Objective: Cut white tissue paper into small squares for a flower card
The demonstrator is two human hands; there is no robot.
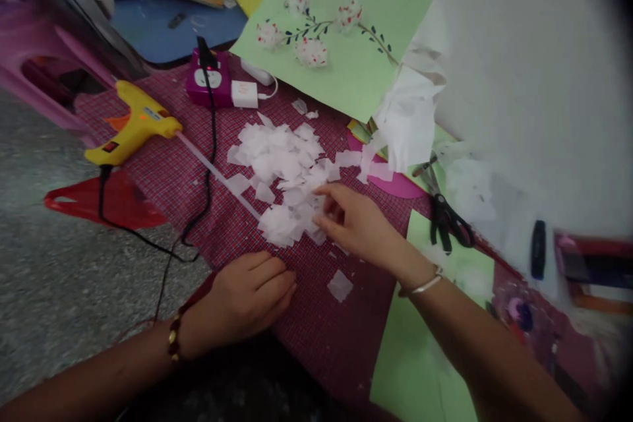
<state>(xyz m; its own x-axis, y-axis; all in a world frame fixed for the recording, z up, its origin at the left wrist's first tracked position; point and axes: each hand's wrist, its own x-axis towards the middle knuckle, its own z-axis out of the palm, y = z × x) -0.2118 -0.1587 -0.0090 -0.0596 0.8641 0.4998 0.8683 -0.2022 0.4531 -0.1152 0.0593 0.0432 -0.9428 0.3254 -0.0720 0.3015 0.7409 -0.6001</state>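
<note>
**Right hand (363, 224) by the white paper bits (281, 155)**

The right hand's thumb and first finger are a little bit apart, with a small gap between the tips. They are right at the edge of the white paper bits. I cannot tell if they touch a piece. The left hand (247, 293) is near the front of the bench (316, 316), with its fingers curled in. I cannot tell if something is tucked inside.

The white paper bits make a messy heap in the middle of the bench, which has red checks. A round paper bunch (281, 224) is at the near side of the heap, between the two hands. One loose square (340, 285) lies alone, below the right hand.

A yellow glue gun (138, 122) lies to the left. Its long pale stick (217, 175) points to the round paper bunch. Behind the gun is a purple plug box (210, 82) with a white plug (244, 93) in its side.

Scissors (442, 211) with black handles are on the right, past the hand. At the back is a green sheet (356, 79) with four puffy white and red flowers (311, 53).
</note>
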